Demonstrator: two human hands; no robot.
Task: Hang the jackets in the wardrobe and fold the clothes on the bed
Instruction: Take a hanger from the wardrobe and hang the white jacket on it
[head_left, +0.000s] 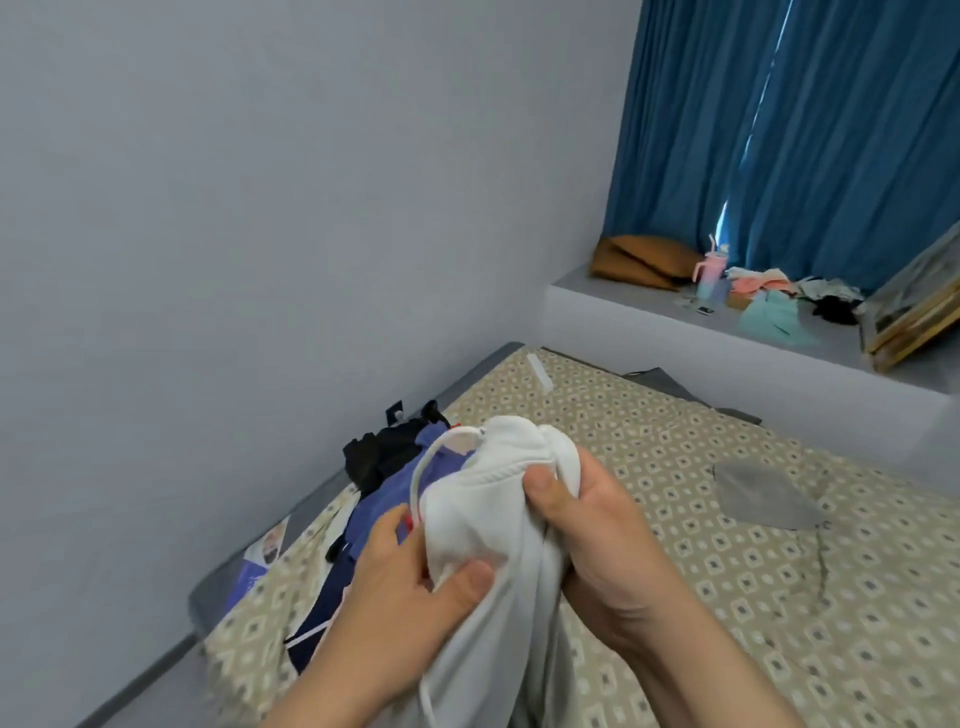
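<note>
Between our hands hangs the bunched white drawstring garment (483, 519), with left hand (410, 587) and right hand (597, 530) both gripping it above the bed (675, 415). We judge the folding barely begun: a loose heap of blue and black clothes (387, 493) lies just beyond the left hand, and a grey cloth (769, 493) lies off to the right of the right hand.

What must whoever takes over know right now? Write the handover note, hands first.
Hands: left hand grips the white garment; right hand grips its ribbed band.
The garment is held above the bed, not yet folded.
A blue and dark clothes pile lies unfolded on the bed's left side; a grey cloth lies apart, right.
To do: fold everything. No wardrobe or jackets in view.
</note>
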